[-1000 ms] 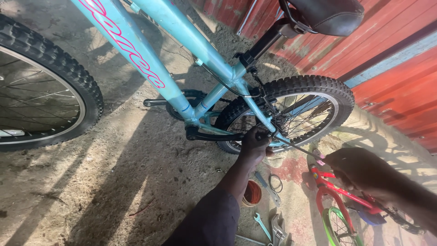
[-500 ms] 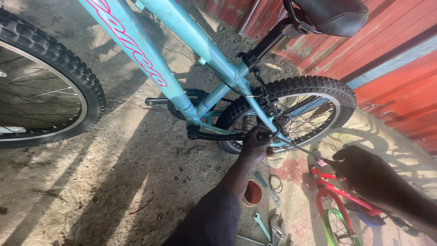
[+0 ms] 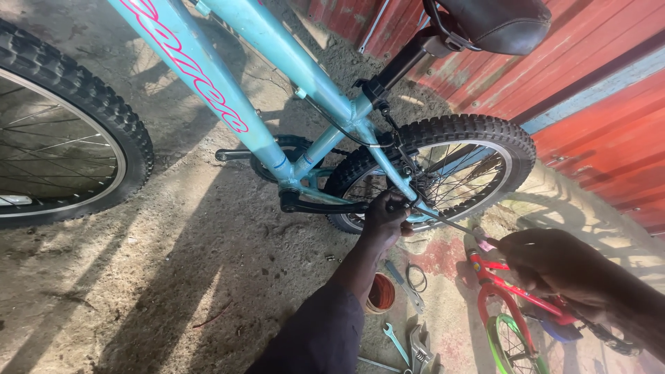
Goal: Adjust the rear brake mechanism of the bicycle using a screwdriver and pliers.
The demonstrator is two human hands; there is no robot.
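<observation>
— What can't we make out?
— Our right hand [image 3: 554,266] lies in shadow by the small red bike [image 3: 509,305]; we cannot tell its grip.
— And the other?
— Our left hand [image 3: 385,216] is closed around the pedal crank [image 3: 318,205] of the light-blue bicycle [image 3: 277,104], just beside its rear wheel [image 3: 443,173].

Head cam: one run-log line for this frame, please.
left hand: grips pedal by crank arm | right hand: holds long thin tool near rear wheel | ground: wrenches, small round tin
</observation>
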